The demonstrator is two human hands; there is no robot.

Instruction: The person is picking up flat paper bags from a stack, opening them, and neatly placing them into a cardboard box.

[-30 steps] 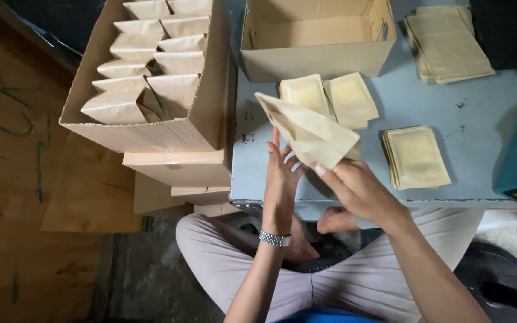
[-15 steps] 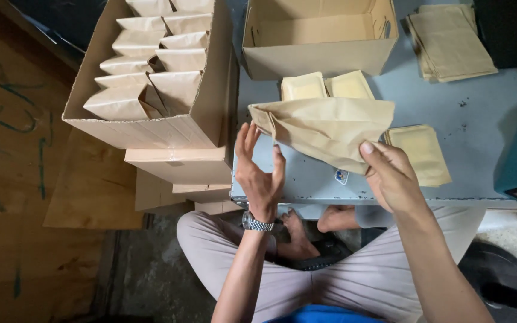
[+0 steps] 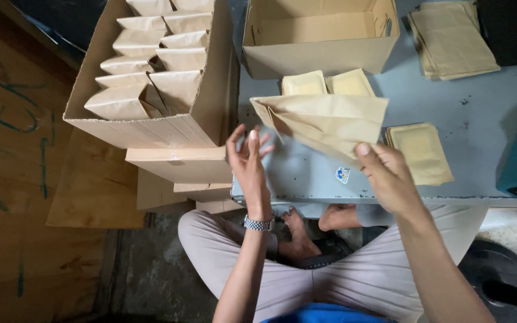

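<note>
Since half a second ago your left hand (image 3: 249, 164) has let go of the bag (image 3: 324, 122) and drawn back, so the bag has swung out flat and wide in front of you. Nearest you are your crossed legs and bare feet under the table's (image 3: 486, 113) near edge. Your left hand is now open, fingers spread, just beside the bag's left corner without gripping it. Your right hand (image 3: 387, 173) is pinched on the bag's lower right corner, thumb on top, holding it in the air above the near middle of the table. Beside that hand, toward the near right edge, lies a small stack of flat bags (image 3: 423, 152). Behind the held bag two more stacks (image 3: 327, 84) sit side by side at the middle of the table. Past those an empty carton (image 3: 318, 36) stands at the far edge, and another pile of flat bags (image 3: 453, 39) lies in the far right corner. Off the table's left edge, a carton (image 3: 151, 128) holds rows of upright folded bags.
</note>
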